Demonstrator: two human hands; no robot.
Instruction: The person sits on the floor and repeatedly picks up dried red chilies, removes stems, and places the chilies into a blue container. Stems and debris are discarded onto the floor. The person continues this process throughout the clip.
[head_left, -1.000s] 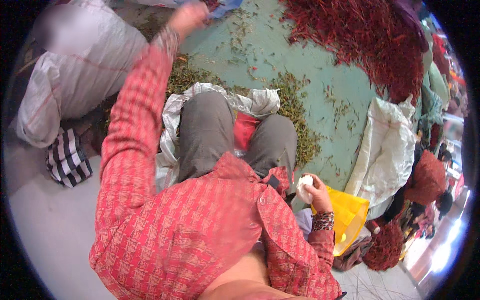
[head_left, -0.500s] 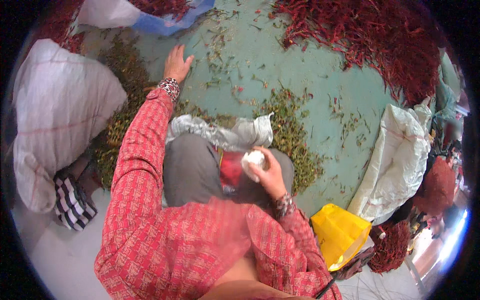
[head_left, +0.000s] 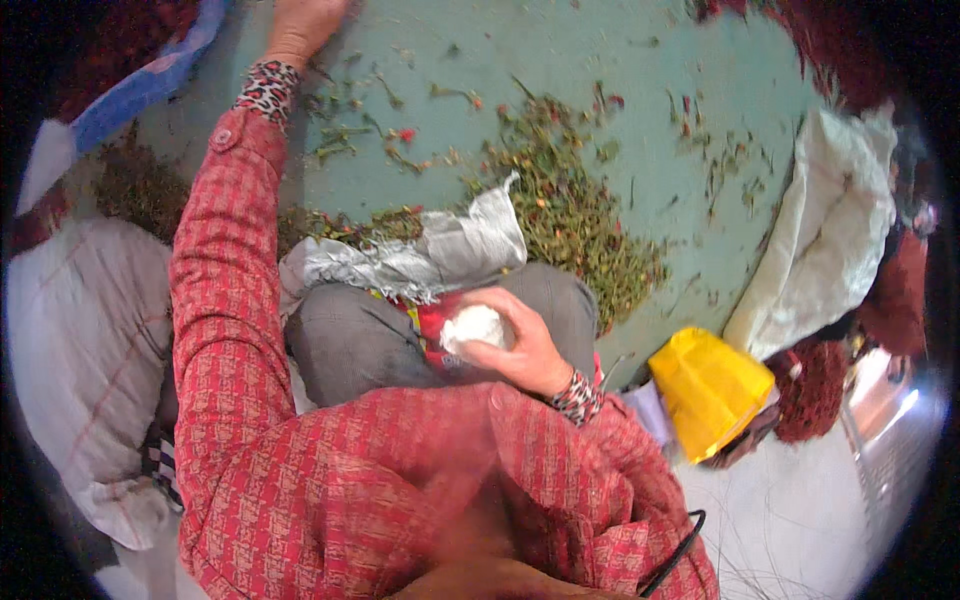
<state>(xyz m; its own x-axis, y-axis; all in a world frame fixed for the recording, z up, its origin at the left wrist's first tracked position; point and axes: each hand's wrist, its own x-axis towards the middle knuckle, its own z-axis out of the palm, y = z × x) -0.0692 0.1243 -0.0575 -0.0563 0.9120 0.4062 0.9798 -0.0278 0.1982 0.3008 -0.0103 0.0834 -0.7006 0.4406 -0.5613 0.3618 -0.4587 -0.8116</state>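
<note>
My right hand is closed round a roundish white lump, held above my lap between my knees; its kind is unclear. Under it shows something red with yellow edging, partly hidden. At the top edge, my left hand is stretched out over the green floor, its fingers cut off by the picture's border. Scattered green chili stems lie near its wrist. Across my knees is a crumpled silver-grey woven cloth, with a heap of chili stems beyond it.
A full white sack stands at my left, with a blue-edged sack of dark red material behind it. On the right are a flattened white sack, a yellow bag and dried red chilies at the far edge.
My left hand has reached farther forward, to the picture's top edge. The whole view has shifted and tilted. My right hand still holds the white lump, now turned more to the left.
</note>
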